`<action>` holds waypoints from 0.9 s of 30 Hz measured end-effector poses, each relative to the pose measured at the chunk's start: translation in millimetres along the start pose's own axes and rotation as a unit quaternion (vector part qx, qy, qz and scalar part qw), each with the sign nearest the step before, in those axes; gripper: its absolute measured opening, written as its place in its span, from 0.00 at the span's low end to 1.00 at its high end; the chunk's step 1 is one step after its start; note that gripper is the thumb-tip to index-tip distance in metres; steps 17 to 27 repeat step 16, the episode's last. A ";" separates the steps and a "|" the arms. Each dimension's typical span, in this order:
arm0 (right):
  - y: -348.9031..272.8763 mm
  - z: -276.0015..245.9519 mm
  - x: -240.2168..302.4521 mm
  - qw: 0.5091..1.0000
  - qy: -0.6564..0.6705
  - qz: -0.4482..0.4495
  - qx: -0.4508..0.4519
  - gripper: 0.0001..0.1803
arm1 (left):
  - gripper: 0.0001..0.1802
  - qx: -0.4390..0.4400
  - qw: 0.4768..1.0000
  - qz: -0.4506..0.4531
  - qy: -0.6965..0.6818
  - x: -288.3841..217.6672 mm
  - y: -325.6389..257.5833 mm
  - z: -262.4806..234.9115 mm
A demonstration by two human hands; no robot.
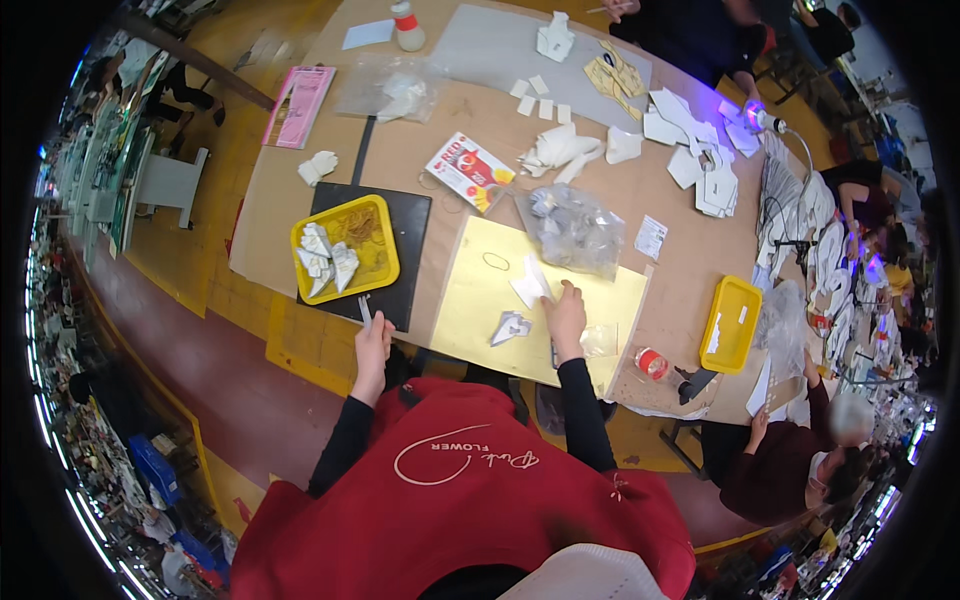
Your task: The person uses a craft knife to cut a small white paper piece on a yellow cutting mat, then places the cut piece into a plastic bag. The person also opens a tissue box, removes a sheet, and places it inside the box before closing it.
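My left hand [371, 352] is closed on a small pale forked piece [365, 308] over the near edge of the black board. My right hand [567, 318] reaches over the yellow sheet [470, 265], its fingertips closed on the edge of a white cut piece [529, 287]. A folded grey-and-white piece [511, 328] lies just left of my right hand. Beyond the left hand, a yellow tray [392, 270] on the black board [412, 225] holds several white folded pieces [325, 262] and a heap of brown rubber bands [366, 224].
A clear plastic bag [572, 232] and a red-white box [470, 172] lie beyond the sheet. To the right are a red-lidded jar [652, 363] and another yellow tray [730, 325]. White cut pieces [715, 185] spread at far right. Co-workers sit around; one [785, 465] is close right.
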State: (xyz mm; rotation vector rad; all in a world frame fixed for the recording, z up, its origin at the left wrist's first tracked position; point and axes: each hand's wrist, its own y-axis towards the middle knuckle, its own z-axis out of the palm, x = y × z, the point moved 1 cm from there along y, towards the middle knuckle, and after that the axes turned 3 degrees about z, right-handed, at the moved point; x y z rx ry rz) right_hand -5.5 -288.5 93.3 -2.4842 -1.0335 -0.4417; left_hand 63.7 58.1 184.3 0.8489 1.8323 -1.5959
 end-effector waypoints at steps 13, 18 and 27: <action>-100.0 74.4 111.8 0.978 0.105 -0.079 -0.163 0.17 | 0.18 0.029 0.983 0.087 -0.159 9.4 20.1 -235.6; -167.4 139.2 162.5 0.979 0.202 -0.010 0.008 0.21 | 0.16 0.035 0.968 0.066 -0.240 11.8 43.6 -326.3; -167.4 139.2 162.5 0.979 0.202 -0.010 0.008 0.21 | 0.16 0.035 0.968 0.066 -0.240 11.8 43.6 -326.3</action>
